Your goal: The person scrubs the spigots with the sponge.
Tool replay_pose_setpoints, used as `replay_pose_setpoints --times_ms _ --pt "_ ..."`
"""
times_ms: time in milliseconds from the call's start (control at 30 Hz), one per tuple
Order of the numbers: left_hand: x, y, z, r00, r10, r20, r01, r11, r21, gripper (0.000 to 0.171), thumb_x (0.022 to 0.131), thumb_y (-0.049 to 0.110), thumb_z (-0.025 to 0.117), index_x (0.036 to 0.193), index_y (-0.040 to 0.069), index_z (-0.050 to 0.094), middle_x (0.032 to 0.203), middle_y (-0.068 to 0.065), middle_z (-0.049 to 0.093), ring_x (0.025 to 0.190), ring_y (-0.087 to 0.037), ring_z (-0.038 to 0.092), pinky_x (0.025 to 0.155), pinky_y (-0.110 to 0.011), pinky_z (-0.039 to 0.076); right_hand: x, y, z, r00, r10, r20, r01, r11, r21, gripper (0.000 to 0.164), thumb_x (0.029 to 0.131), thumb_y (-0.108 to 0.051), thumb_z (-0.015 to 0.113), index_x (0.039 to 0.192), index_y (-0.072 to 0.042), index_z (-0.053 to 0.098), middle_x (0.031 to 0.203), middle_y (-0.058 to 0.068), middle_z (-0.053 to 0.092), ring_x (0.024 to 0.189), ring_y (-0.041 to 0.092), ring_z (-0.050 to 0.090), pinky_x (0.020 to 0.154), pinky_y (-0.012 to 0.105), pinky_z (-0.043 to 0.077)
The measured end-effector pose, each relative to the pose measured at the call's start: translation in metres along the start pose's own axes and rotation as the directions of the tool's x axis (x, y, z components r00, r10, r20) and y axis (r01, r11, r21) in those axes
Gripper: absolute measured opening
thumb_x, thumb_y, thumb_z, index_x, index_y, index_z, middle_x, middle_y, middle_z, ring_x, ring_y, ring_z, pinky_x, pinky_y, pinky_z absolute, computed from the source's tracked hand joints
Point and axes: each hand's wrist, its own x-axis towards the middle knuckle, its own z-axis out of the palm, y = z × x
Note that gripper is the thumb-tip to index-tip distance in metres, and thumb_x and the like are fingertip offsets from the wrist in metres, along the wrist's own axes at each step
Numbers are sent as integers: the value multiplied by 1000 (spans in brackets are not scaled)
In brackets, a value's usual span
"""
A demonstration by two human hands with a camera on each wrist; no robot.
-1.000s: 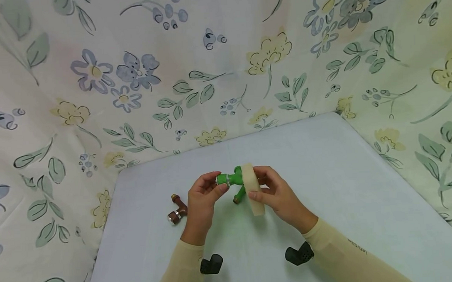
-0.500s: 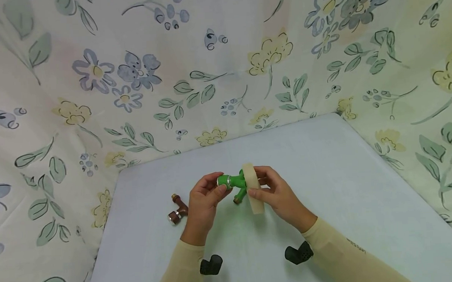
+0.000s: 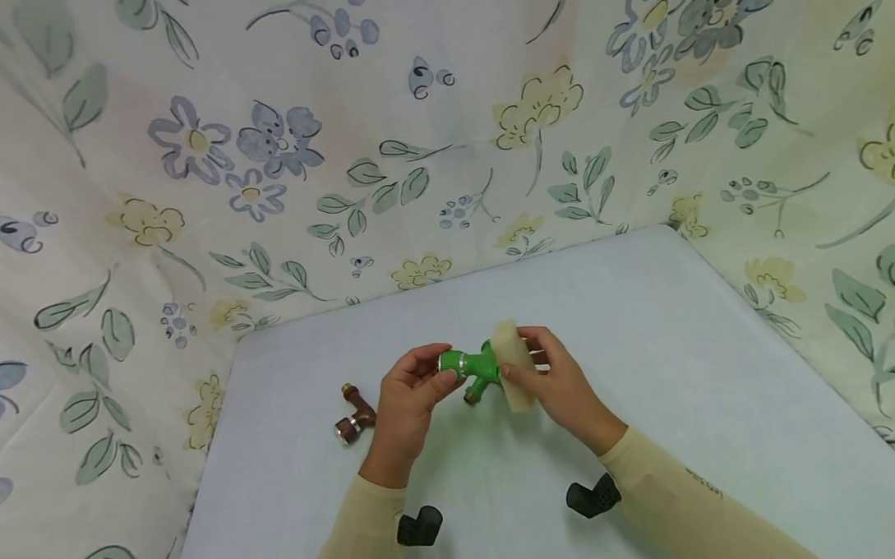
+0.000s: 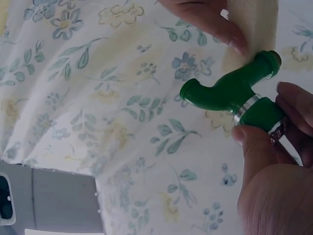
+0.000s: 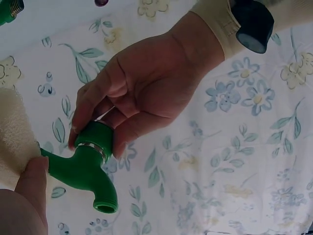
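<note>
Two hands are busy close together. The left hand [image 3: 407, 392] pinches the round knob [image 5: 94, 137] of a green tap [image 3: 482, 365], with the thumb on one side and bent fingers on the other. The right hand [image 3: 560, 378] grips a thick, pale pad [image 3: 513, 368], its thumb on the near face and its other fingers behind. The pad looks rough, with tiny holes, and sits at the end of the tap away from the knob. The green tap is held up over the table [image 3: 641, 306], between the two hands. A shiny silver ring [image 4: 246, 108] goes around it just by the knob, and its bent spout [image 5: 105, 203] sticks out to the side.

Under the held tap, another green piece [image 3: 477, 390] with a brass-coloured tip shows on the table, partly hidden. To the left, a dark red-brown tap [image 3: 362, 412] lies next to the left arm, which covers part of it. Cream sleeves [image 3: 363, 517] cover both arms, and a small black gadget [image 3: 420, 526] sticks out by each wrist. The table is white. Around it hangs a pale cloth [image 3: 409, 26] with blue and yellow flowers and green leaves.
</note>
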Motion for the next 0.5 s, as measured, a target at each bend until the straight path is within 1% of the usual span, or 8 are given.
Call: replay_pose_setpoints --times_ms 100,267,400,500 --pt "1 0 1 1000 4 -1 -4 1000 21 40 87 2 69 123 -8 54 111 -25 57 98 -28 61 87 -48 50 -1 0 0 1000 6 -5 -6 1000 -12 58 85 -48 70 134 -28 46 119 0 50 109 24 46 85 44 44" --pt "2 -2 1 999 -1 -35 2 999 38 41 85 3 72 122 -7 56 111 -26 57 95 -28 61 86 -48 51 -3 -4 2 1000 -22 12 22 1000 10 56 86 -44 70 134 -27 46 121 0 50 108 22 48 86 44 45" --pt "3 -4 1 998 -8 -55 10 999 42 40 85 3 72 121 -5 57 111 -26 57 96 -29 61 86 -47 51 -6 -8 2 997 -46 69 42 997 61 51 88 -39 70 133 -29 47 122 1 50 109 23 50 86 44 47" --pt "4 -5 0 999 -8 -50 10 1000 25 40 86 3 71 122 -5 56 111 -26 57 98 -30 61 87 -47 51 -7 -13 1 991 -66 119 52 991 123 48 90 -33 68 133 -27 48 123 3 50 109 26 50 86 45 49"
